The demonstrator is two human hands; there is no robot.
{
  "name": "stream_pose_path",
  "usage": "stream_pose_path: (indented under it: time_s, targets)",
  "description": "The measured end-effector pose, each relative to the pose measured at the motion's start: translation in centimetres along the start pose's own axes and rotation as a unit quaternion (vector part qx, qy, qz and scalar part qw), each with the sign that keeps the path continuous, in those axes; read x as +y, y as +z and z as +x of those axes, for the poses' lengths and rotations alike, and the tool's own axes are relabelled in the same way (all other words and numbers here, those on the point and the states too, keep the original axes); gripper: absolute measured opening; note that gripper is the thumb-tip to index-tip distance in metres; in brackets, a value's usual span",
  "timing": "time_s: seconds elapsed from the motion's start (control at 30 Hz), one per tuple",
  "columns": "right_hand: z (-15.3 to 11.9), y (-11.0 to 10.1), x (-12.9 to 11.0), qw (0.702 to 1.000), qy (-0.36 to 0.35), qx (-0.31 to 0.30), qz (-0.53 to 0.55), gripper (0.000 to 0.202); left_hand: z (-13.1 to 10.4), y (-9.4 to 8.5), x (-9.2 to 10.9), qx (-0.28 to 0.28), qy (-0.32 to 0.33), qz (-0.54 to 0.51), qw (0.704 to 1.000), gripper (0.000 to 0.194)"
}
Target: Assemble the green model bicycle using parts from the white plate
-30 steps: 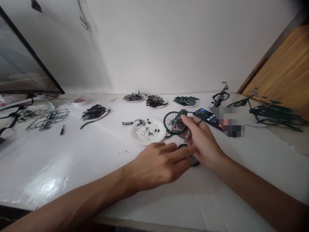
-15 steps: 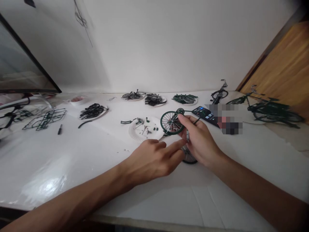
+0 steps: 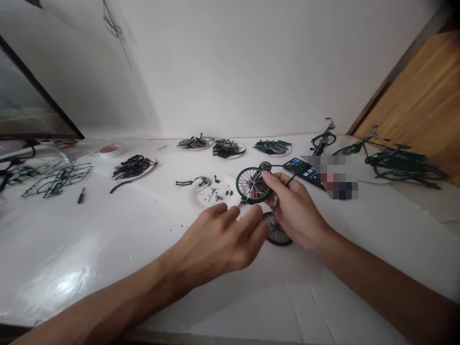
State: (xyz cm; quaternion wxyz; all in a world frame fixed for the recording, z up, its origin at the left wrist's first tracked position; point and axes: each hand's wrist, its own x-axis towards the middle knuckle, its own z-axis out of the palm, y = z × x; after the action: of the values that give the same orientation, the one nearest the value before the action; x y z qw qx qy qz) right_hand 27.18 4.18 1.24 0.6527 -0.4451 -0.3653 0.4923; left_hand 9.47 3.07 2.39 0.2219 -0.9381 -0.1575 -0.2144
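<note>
My right hand point(image 3: 300, 206) is closed around the frame of a small model bicycle point(image 3: 265, 166), thumb on top beside the chainring. A green-rimmed spoked wheel point(image 3: 253, 184) stands out on the left of that hand. Below the palm is a second wheel point(image 3: 279, 232), dark-rimmed, partly covered by my fingers. My left hand point(image 3: 226, 235) is curled just left of the lower wheel, its fingertips out of sight; whether it pinches a small part cannot be seen. Close behind it is a white paper plate point(image 3: 194, 197) with small green and grey parts.
Plates of dark parts point(image 3: 133, 167), grey parts point(image 3: 196, 142) and green parts point(image 3: 273, 146) stand farther back. A phone point(image 3: 305, 171) lies beyond my right hand. Assembled model bicycles point(image 3: 402, 160) are at right. Green part frames point(image 3: 59, 179) and a screwdriver point(image 3: 81, 195) lie left.
My left hand has drawn back slightly to the left from the bicycle, uncovering more of the lower wheel. The right hand keeps its hold. The whole view has shifted a little.
</note>
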Motion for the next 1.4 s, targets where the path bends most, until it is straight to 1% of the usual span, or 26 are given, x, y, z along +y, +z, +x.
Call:
stream_pose_path:
  time_s: [0.07,0.13,0.2,0.27,0.33,0.4,0.47,0.6,0.77,0.9,1.27,1.4]
  targets:
    - [0.1,-0.2,0.1,1.0,-0.007,0.001,-0.011,0.031,-0.3,0.1,-0.5,-0.002,-0.039,-0.061,0.997,0.019]
    - [0.2,-0.3,0.2,1.0,-0.004,0.004,-0.03,0.032,-0.6,0.4,-1.0,-0.003,-0.082,-0.139,0.987,0.019]
    - [0.1,-0.4,0.3,0.999,0.0,0.004,-0.047,0.032,-0.8,0.8,-1.3,0.019,-0.115,-0.191,0.975,0.019]
    - [0.0,-0.3,0.4,0.999,0.003,-0.011,-0.053,0.031,-0.7,1.1,-1.4,0.053,-0.128,-0.205,0.969,0.016]
    - [-0.1,-0.3,0.6,0.998,-0.001,-0.03,-0.059,0.03,-0.4,1.2,-1.3,0.081,-0.121,-0.193,0.97,0.014]
    - [-0.2,-0.2,0.8,0.997,-0.006,-0.04,-0.066,0.031,-0.1,1.3,-1.2,0.091,-0.107,-0.172,0.975,0.014]
    - [-0.2,-0.3,1.0,0.996,-0.01,-0.039,-0.075,0.031,0.1,1.4,-1.1,0.095,-0.1,-0.157,0.978,0.015]
    - [-0.3,-0.3,1.2,0.994,-0.023,-0.033,-0.103,0.032,0.3,1.7,-0.8,0.105,-0.107,-0.147,0.978,0.011]
    - [-0.4,-0.1,1.1,0.993,-0.029,-0.029,-0.107,0.036,0.5,1.8,-0.6,0.11,-0.117,-0.135,0.978,0.013]
    - [-0.6,0.0,1.0,0.994,-0.026,-0.03,-0.105,0.035,0.5,1.8,-0.6,0.106,-0.108,-0.132,0.98,0.015]
    - [-0.5,-0.2,1.2,0.991,-0.026,-0.063,-0.116,0.033,0.6,1.7,-0.8,0.102,-0.105,-0.134,0.98,0.015]
    - [-0.6,-0.1,1.2,0.992,-0.017,-0.063,-0.11,0.034,0.5,1.7,-0.8,0.1,-0.098,-0.124,0.982,0.017]
